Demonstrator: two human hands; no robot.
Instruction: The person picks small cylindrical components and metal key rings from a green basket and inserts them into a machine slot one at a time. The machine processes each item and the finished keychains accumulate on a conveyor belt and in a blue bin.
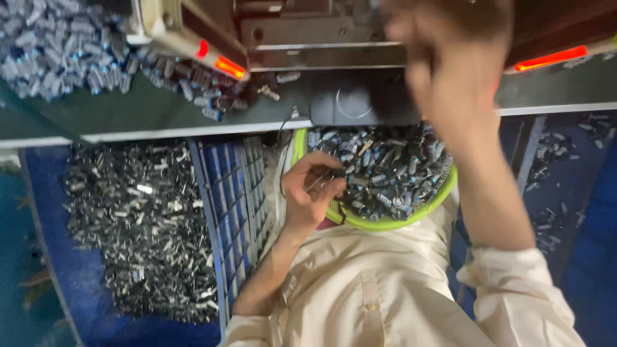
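Note:
A green-rimmed basket (385, 224) rests in my lap, filled with small dark cylindrical parts with thin wire legs. My left hand (312, 189) sits at the basket's left edge, fingers pinched on one or two of these small parts (324, 178). My right hand (450, 71) is raised and blurred in front of a machine (308, 32) on the bench; its fingers are curled and I cannot make out anything in them.
A heap of blue-grey cylindrical parts (58, 45) lies on the bench at top left. A blue crate (225, 193) at my left holds a big pile of dark parts (141, 225). Red lights (228, 66) glow on the machine. Loose parts (553, 148) scatter at the right.

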